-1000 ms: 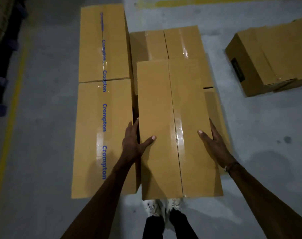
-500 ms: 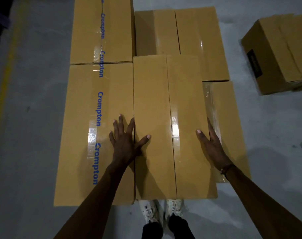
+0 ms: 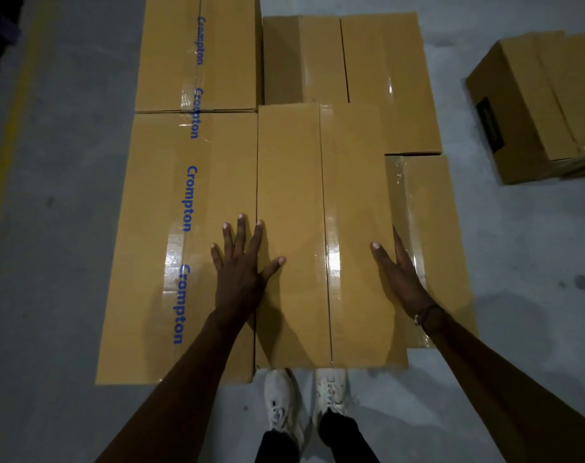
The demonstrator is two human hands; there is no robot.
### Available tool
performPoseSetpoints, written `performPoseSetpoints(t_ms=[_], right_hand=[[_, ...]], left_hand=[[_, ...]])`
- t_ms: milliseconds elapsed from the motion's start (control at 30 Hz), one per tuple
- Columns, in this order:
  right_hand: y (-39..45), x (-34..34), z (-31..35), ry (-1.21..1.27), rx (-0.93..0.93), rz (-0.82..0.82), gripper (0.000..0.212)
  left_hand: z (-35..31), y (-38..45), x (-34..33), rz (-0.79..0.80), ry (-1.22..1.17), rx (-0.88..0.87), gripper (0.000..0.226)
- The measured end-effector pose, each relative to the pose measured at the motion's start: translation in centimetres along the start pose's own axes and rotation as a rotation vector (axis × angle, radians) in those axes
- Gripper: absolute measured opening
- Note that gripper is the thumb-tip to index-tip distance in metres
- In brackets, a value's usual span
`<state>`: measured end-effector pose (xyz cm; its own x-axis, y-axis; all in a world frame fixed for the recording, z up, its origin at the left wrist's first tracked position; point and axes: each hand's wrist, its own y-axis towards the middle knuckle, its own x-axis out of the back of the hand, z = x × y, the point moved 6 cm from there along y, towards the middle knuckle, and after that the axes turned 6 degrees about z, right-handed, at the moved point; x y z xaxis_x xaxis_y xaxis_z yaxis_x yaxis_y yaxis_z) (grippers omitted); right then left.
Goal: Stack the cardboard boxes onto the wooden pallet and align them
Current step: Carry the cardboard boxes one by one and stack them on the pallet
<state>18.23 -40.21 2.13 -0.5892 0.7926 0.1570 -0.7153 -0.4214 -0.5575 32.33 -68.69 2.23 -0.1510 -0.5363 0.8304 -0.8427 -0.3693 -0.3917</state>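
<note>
The long tan cardboard box (image 3: pixel 328 235) lies centred among its neighbours. Flat left hand (image 3: pixel 241 265) at 9 o'clock, right hand (image 3: pixel 401 275) flat at 3: press evenly, nudging edges flush.

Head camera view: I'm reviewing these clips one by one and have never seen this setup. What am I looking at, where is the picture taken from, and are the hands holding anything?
No machine here: a person works with two bare hands, and a wide-angle camera on their head looks forward and down. That is why you see both arms and their white sneakers at the bottom.

Several tan cardboard boxes lie packed together on a grey floor; any pallet beneath them is hidden. The middle box sits highest. To its left is a box printed "Crompton", and a lower box is on its right. Another box stands apart at the far right.

Nothing is in a grip. The left hand lies flat with fingers spread across the seam between the Crompton and middle boxes. The right hand lies straight-fingered along the middle box's right edge.
</note>
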Motion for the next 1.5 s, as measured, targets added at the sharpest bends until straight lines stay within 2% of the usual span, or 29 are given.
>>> performPoseSetpoints(t_ms=[167, 300, 400, 533, 633, 733, 767, 867, 900, 1167, 1500], right_hand=[[-2.9, -0.4, -1.5, 0.033, -0.023, -0.007, 0.083], [-6.9, -1.6, -3.7, 0.091, -0.051, -0.006, 0.072], [-9.8, -2.2, -5.6, 0.14, -0.086, -0.005, 0.071], [-11.9, -2.7, -8.3, 0.238, -0.163, 0.003, 0.085], [-12.1, -2.8, -8.7, 0.24, -0.142, -0.026, 0.067], [-11.2, -1.8, -10.6, 0.258, -0.138, -0.063, 0.078], [-11.1, -1.8, -10.8, 0.267, -0.146, -0.069, 0.076], [-11.3, -2.3, -10.3, 0.28, -0.167, -0.057, 0.053], [-11.2, -2.3, -10.4, 0.286, -0.17, -0.059, 0.053], [-11.9, -2.0, -11.4, 0.264, -0.179, -0.08, 0.095], [-13.2, -2.4, -12.1, 0.289, -0.17, -0.07, 0.093]], left_hand=[[0.6, -3.2, -1.1, 0.049, 0.045, -0.122, 0.094], [1.3, -6.4, -2.3, 0.129, 0.122, -0.217, 0.105], [1.8, -8.9, -2.9, 0.195, 0.177, -0.301, 0.119], [2.6, -11.0, -3.0, 0.304, 0.233, -0.369, 0.15], [2.9, -12.3, -3.1, 0.34, 0.255, -0.424, 0.164], [2.9, -12.8, -3.5, 0.365, 0.303, -0.428, 0.171], [2.8, -12.8, -3.6, 0.353, 0.327, -0.418, 0.171], [2.5, -13.0, -3.3, 0.307, 0.34, -0.401, 0.16], [2.5, -13.1, -3.1, 0.295, 0.333, -0.402, 0.156], [2.1, -13.7, -2.9, 0.283, 0.352, -0.387, 0.137], [2.2, -14.1, -2.6, 0.221, 0.359, -0.413, 0.125]])
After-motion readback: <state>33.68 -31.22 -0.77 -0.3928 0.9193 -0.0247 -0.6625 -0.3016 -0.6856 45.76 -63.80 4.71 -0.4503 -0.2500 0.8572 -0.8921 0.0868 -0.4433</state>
